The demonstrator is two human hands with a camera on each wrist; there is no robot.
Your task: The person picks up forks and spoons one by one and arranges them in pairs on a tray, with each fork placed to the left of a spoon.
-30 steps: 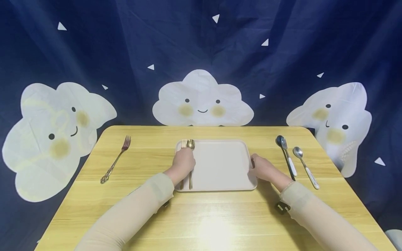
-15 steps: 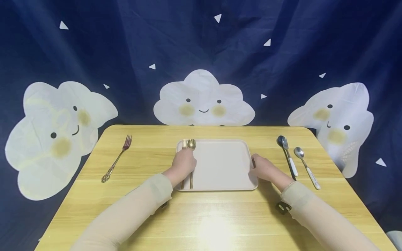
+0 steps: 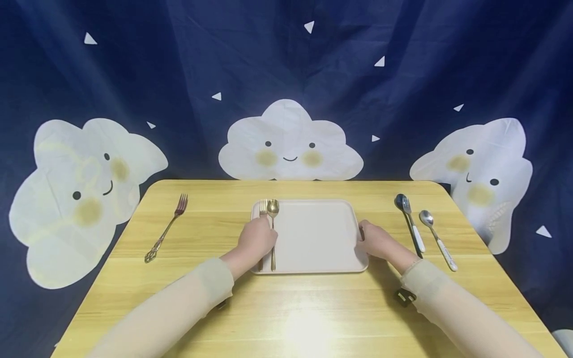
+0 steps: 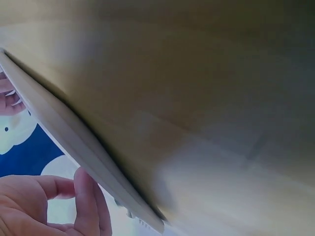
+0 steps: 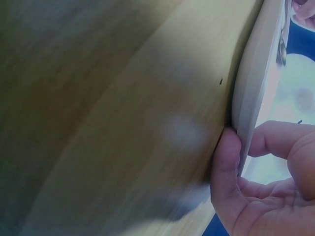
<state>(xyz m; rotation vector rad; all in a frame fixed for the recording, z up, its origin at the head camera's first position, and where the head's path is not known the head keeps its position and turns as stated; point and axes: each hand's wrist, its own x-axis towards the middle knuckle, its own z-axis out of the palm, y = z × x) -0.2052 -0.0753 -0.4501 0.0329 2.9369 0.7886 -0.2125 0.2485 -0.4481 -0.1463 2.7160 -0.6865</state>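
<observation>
A pale pink rectangular tray (image 3: 318, 236) lies on the wooden table. My right hand (image 3: 378, 241) grips its right rim, thumb inside and a finger outside, as the right wrist view shows. A gold fork (image 3: 263, 206) and a gold spoon (image 3: 273, 208) lie side by side along the tray's left side. My left hand (image 3: 256, 239) is over the fork's middle, its fingers bent, thumb close to a finger (image 4: 86, 204) at the tray's edge. Whether it holds the fork I cannot tell. The spoon's bowl and lower handle show beside the hand.
On the left of the table (image 3: 309, 308) lies an ornate fork (image 3: 165, 228) with dark tines. To the right are a black spoon (image 3: 399, 200), a white-handled fork (image 3: 416, 237) overlapping it, and a silver spoon (image 3: 440, 246) with a patterned handle. A dark blue cloud-print curtain (image 3: 286, 59) hangs behind.
My left hand has shifted slightly left and toward me, baring more of the gold spoon. The right hand keeps its grip on the tray, which stays in place.
</observation>
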